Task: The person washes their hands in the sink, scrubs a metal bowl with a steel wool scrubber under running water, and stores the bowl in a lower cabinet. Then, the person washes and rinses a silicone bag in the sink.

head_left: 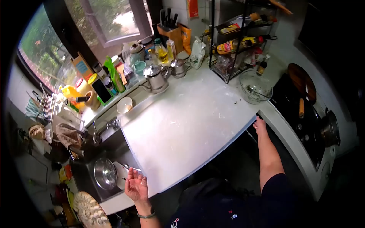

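Observation:
A large white mat (190,125) with a bluish edge lies over the counter, dusted with pale powder and a few crumbs. My right hand (260,125) is closed on its near right corner, the arm stretched out. Near the mat's left edge, beside the sink, my left hand (137,187) is raised with the palm turned up. Its fingers are loosely curled and apart, and I see nothing held in them. A bracelet (146,214) circles the left wrist.
A metal bowl (105,173) sits in the sink (85,178). Metal teapots (155,78) stand behind the mat. A glass bowl (256,88) with a spoon is at the right, before the stove (292,114). Dumplings cover a round tray (81,193) at lower left.

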`<state>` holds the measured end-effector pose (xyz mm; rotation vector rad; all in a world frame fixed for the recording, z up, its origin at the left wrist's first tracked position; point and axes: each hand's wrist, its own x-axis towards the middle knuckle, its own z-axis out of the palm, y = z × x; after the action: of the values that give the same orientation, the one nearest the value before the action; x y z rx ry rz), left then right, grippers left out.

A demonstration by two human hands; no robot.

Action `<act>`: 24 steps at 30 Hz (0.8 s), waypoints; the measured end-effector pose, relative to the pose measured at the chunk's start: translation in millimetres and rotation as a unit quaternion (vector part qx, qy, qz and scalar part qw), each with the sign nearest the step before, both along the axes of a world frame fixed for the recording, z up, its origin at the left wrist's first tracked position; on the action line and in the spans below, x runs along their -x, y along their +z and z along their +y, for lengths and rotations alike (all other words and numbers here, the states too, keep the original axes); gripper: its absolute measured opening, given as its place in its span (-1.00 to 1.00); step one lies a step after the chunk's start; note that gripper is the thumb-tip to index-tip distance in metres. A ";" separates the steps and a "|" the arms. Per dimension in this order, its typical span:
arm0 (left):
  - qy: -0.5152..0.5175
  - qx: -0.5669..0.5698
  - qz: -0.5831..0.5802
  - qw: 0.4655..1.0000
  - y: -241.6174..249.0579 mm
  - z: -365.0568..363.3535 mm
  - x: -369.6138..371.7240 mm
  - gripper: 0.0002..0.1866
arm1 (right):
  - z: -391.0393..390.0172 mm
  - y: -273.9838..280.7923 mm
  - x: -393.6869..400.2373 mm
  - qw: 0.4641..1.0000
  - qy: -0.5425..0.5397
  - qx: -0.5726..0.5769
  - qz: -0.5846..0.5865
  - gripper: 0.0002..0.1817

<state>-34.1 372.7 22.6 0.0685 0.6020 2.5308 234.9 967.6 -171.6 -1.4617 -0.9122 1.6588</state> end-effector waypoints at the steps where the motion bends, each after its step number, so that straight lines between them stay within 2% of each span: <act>1: 0.014 0.004 0.005 1.000 -1.0 1.7 -7.4 -0.55 | 1.8 -1.4 11.1 0.998 -0.028 0.002 0.053 -0.83; 4: 0.071 0.014 0.002 0.997 -3.7 13.2 -32.9 -0.55 | 7.5 1.3 20.4 1.000 -0.020 0.011 -0.013 -0.94; 6: 0.089 0.012 0.000 0.996 -6.4 25.7 -47.7 -0.54 | -2.7 12.0 19.5 1.000 0.004 -0.016 0.022 -0.96; 8: 0.105 0.012 0.010 0.994 -6.3 40.1 -61.4 -0.54 | -22.7 43.6 30.7 0.994 0.001 -0.095 0.051 -0.94; 10: 0.105 0.010 0.015 0.994 -4.2 58.7 -71.3 -0.53 | -57.1 78.9 49.3 0.982 0.073 -0.171 0.024 -0.97; 11: 0.099 0.005 0.022 0.995 -2.9 68.7 -74.5 -0.52 | -69.6 81.4 53.7 0.964 0.170 -0.202 0.006 -0.97; 14: 0.098 0.036 0.012 0.994 3.7 96.1 -84.5 -0.52 | -112.7 83.0 89.9 0.904 0.315 -0.289 -0.034 -0.97; 15: 0.087 0.033 0.008 0.996 5.2 103.4 -86.8 -0.53 | -130.3 103.7 102.5 0.872 0.345 -0.341 -0.062 -0.95; 16: 0.093 0.034 0.009 0.995 6.1 108.6 -89.0 -0.53 | -142.7 105.9 114.1 0.853 0.393 -0.333 -0.082 -0.95; 19: 0.083 0.037 -0.010 0.996 5.9 109.6 -92.4 -0.52 | -185.0 106.2 140.7 0.792 0.471 -0.379 -0.084 -0.92; 20: 0.089 0.035 -0.009 0.995 5.6 106.3 -92.9 -0.52 | -195.9 104.4 148.3 0.789 0.475 -0.381 -0.082 -0.92; 24: 0.136 0.056 -0.020 0.989 1.0 80.2 -101.8 -0.52 | -237.5 92.8 173.3 0.686 0.584 -0.410 -0.143 -0.85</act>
<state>67.7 452.9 23.6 -0.1126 0.7808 2.7448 61.6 730.1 -78.8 -0.3792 -2.7067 1.3048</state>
